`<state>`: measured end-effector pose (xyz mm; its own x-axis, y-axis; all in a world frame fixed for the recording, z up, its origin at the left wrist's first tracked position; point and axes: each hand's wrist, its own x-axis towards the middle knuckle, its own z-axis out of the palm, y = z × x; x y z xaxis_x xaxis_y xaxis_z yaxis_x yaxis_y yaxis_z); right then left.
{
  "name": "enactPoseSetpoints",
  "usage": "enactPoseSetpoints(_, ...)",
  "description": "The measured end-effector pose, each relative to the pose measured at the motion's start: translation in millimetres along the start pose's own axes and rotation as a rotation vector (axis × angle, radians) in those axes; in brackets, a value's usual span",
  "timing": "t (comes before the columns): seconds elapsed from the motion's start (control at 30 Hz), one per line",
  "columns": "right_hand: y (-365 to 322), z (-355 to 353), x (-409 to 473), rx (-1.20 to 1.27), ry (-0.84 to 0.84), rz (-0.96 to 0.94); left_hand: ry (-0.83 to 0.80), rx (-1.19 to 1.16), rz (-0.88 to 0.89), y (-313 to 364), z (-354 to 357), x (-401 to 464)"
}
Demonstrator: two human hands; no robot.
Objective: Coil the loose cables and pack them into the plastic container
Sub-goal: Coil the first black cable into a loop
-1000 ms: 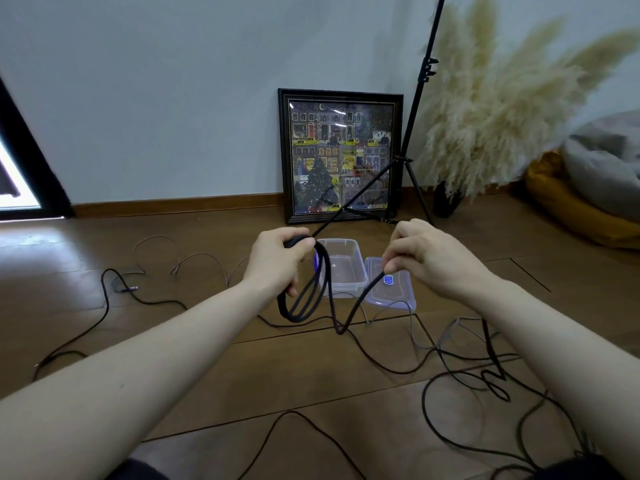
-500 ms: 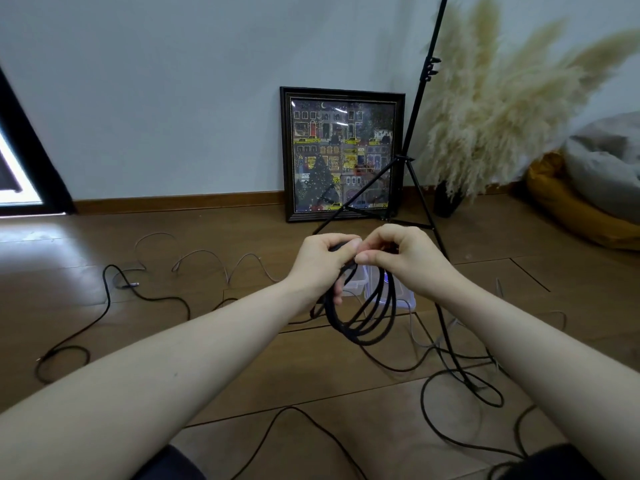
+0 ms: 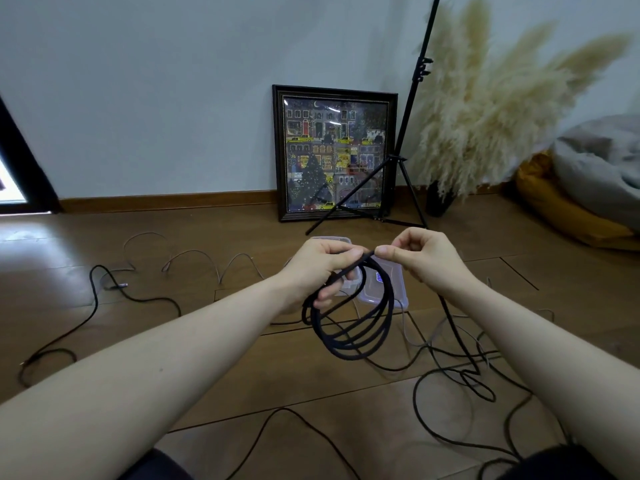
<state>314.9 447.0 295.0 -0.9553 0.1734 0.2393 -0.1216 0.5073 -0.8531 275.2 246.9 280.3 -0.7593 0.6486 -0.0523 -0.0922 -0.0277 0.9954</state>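
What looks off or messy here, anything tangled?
Loose black cables sprawl knotted across the floor at right. The left hand grips the coil; the right hand pinches its strand. Nothing damaged.

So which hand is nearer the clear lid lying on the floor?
Right, as far as one view shows. The right hand pinches the black cable directly above the clear lid; the left hand grips the coil off to the lid's left, over the plastic container.

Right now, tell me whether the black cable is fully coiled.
Partly coiled. Several loops of the black cable hang from the left hand; the right hand pinches it, and more trails on the floor.
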Motion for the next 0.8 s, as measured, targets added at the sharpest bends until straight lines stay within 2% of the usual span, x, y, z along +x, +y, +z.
enactPoseSetpoints(0.1, 0, 0, -1, 0.012, -0.073, 0.053, -0.011, -0.073, -0.022, 2, -1, 0)
enactPoseSetpoints(0.27, 2, -4, -8, 0.108, -0.511, 0.103, -0.020, -0.149, 0.021, 3, -4, -2)
enactPoseSetpoints(0.33, 3, -6, -9, 0.094, -0.603, 0.111, -0.047, -0.159, 0.022, 4, -8, -3)
enactPoseSetpoints(0.47, 2, -6, -8, 0.101, -0.612, 0.147, -0.087, -0.159, 0.008, 8, -13, -4)
enactPoseSetpoints(0.57, -1, -4, -8, 0.127, -0.599, 0.167, 0.012, -0.139, 0.021, 7, -15, -1)
enactPoseSetpoints(0.7, -6, -5, -8, 0.167, -0.674, 0.195, 0.171, -0.122, 0.041, 1, -18, 4)
enactPoseSetpoints(0.8, -6, 1, -5, 0.166, -0.574, 0.194, 0.280, -0.119, 0.052, -2, -20, 9)
